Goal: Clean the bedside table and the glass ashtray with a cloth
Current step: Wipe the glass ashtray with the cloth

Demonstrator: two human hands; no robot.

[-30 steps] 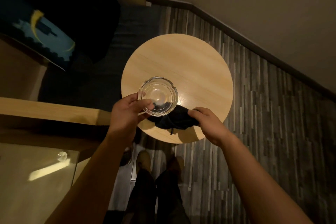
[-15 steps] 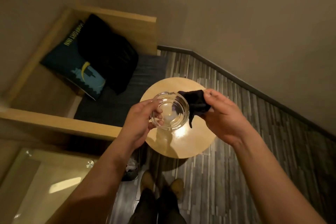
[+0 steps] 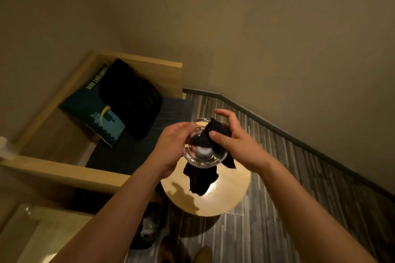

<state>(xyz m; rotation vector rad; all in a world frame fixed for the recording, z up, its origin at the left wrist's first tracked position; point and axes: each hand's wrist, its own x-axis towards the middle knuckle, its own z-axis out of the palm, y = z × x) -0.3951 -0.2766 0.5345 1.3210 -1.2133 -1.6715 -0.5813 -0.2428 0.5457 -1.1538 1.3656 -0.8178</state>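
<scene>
- Left hand (image 3: 171,151) wrapped round the near-left wall of the clear round glass ashtray (image 3: 204,152), grip closed on it, holding it up in the air above the round pale wooden desk (image 3: 230,194).
- Ashtray tipped a little, its open top facing up and toward the camera.
- Right hand (image 3: 233,143) pinching the black crumpled cloth (image 3: 201,179), thumb pressing it into the bowl of the ashtray, fingers curled loosely over the far rim; grip closed on the cloth.
- Loose tail of the cloth dangling below the ashtray, hanging clear over the desk top.
- Shadows of hand and cloth falling across the desk's lit surface.
- Off to the left, a dark blue cushion with yellow lettering (image 3: 96,111) propped on a wooden-framed bench seat (image 3: 70,172), a black cushion (image 3: 132,100) leaning against it.
- Grey striped plank floor (image 3: 299,177) running along the right, meeting the beige wall (image 3: 256,28) at a dark skirting board.
</scene>
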